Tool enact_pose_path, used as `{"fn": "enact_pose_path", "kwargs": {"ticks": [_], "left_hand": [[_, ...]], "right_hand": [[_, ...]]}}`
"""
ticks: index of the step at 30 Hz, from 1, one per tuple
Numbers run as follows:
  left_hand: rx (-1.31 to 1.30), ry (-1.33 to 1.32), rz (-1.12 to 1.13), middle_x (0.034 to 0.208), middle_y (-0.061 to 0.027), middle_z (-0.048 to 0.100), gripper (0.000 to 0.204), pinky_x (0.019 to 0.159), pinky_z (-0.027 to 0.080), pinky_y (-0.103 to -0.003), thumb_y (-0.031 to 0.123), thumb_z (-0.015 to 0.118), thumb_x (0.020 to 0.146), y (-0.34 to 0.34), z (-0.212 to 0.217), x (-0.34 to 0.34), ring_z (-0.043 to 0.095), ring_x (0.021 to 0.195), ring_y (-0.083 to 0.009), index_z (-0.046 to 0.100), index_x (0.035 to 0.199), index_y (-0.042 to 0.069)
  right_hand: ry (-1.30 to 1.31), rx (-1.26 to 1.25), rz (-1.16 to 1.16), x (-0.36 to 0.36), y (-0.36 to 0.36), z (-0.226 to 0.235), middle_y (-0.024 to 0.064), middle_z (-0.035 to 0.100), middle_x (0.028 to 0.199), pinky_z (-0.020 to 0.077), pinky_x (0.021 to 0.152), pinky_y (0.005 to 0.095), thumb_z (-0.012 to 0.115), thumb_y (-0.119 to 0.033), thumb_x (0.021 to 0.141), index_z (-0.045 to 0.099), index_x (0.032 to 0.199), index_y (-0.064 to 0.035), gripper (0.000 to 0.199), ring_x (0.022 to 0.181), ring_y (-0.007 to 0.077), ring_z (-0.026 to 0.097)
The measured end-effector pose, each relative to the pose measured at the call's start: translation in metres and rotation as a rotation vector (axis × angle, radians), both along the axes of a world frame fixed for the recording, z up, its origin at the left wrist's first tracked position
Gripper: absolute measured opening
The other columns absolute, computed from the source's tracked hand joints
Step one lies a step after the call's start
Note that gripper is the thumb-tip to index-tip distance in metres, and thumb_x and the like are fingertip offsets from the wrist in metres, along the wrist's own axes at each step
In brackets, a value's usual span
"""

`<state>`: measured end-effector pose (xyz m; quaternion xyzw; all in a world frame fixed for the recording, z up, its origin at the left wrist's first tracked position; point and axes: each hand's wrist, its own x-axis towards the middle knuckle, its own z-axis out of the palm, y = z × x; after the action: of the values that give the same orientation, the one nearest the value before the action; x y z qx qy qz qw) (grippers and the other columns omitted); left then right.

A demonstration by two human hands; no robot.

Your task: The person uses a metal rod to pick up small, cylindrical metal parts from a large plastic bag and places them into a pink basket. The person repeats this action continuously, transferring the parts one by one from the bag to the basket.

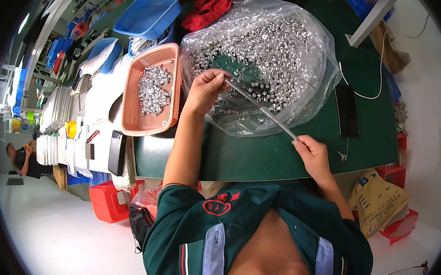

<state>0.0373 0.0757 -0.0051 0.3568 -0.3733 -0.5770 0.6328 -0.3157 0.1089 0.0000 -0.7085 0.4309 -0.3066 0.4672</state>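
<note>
Over green table | grey rod — ends pinched: left hand far, right hand near

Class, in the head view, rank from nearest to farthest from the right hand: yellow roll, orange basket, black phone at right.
1. Black phone, right of the right hand.
2. Orange basket, well to the left.
3. Yellow roll, farther left still.

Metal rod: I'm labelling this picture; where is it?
In the head view, the metal rod slants near centre from left hand down to right hand, in front of the clear bag of small metal pieces.
</note>
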Motion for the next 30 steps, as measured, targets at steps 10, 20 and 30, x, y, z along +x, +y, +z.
{"fn": "enact_pose_path", "kwargs": {"ticks": [10, 20, 30], "left_hand": [[0.005, -0.107, 0.118, 0.076, -0.0027, 0.062, 0.021, 0.066, 0.045, -0.025, 0.018, 0.070, 0.087, 0.009, 0.027, -0.012, 0.055, 0.068, -0.0103, 0.065, 0.092, -0.002], [0.090, -0.319, -0.027, 0.083, -0.0016, 0.063, 0.022, 0.066, 0.045, -0.022, 0.017, 0.071, 0.086, 0.014, 0.015, -0.045, 0.056, 0.073, -0.0086, 0.064, 0.098, 0.000], [-0.011, -1.309, 0.136, 0.087, -0.0154, 0.067, 0.019, 0.075, 0.050, -0.038, 0.017, 0.069, 0.077, -0.031, 0.014, -0.052, 0.064, 0.080, -0.0308, 0.070, 0.092, 0.005]], "right_hand": [[0.003, -0.084, -0.017, -0.001, 0.004, 0.013, 0.0056, 0.054, 0.061, 0.0394, 0.050, 0.0261, 0.063, -0.009, 0.089, 0.063, 0.091, -0.0001, 0.009, 0.052, 0.0112, 0.050], [-0.030, -0.049, -0.045, 0.013, 0.005, 0.009, 0.0044, 0.052, 0.061, 0.0380, 0.050, 0.0247, 0.063, -0.010, 0.091, 0.062, 0.092, -0.0001, 0.010, 0.053, 0.0084, 0.046], [-0.079, 0.083, -0.168, 0.008, -0.010, -0.010, -0.0016, 0.052, 0.063, 0.0367, 0.053, 0.0211, 0.063, -0.012, 0.092, 0.065, 0.095, 0.0010, 0.014, 0.060, 0.0027, 0.043]]}}
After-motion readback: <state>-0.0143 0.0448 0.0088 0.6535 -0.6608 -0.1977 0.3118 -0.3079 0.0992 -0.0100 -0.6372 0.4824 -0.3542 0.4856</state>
